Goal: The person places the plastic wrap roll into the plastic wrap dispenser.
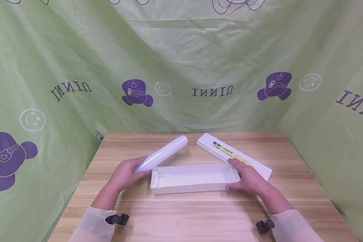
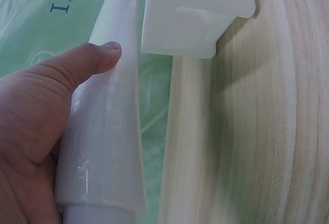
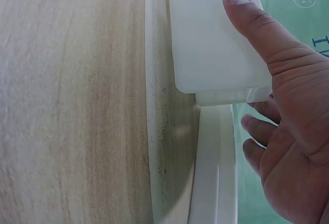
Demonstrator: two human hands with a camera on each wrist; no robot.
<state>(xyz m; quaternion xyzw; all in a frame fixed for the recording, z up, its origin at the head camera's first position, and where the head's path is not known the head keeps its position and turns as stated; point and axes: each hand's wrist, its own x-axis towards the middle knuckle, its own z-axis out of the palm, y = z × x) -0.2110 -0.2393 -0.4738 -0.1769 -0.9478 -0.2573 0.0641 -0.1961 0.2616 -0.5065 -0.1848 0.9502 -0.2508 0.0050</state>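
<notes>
My left hand (image 1: 127, 173) grips a roll of cling film (image 1: 166, 151) near its lower end, thumb laid along the film in the left wrist view. The roll slants up and away to the right, its near end beside the left end of a long white plastic box (image 1: 187, 187). The box stands uncovered, its hollow inside facing up. Around the box's right end, my right hand (image 1: 249, 178) holds on, thumb on the front wall and fingers on the far side. A long white lid (image 1: 260, 168) with a yellow-green label lies slantwise behind the box, partly hidden by the right hand.
All of this is on a wood-grain table (image 1: 187, 218). A green printed curtain (image 1: 181, 111) hangs along the table's back and both sides. A small dark camera sits on each sleeve cuff.
</notes>
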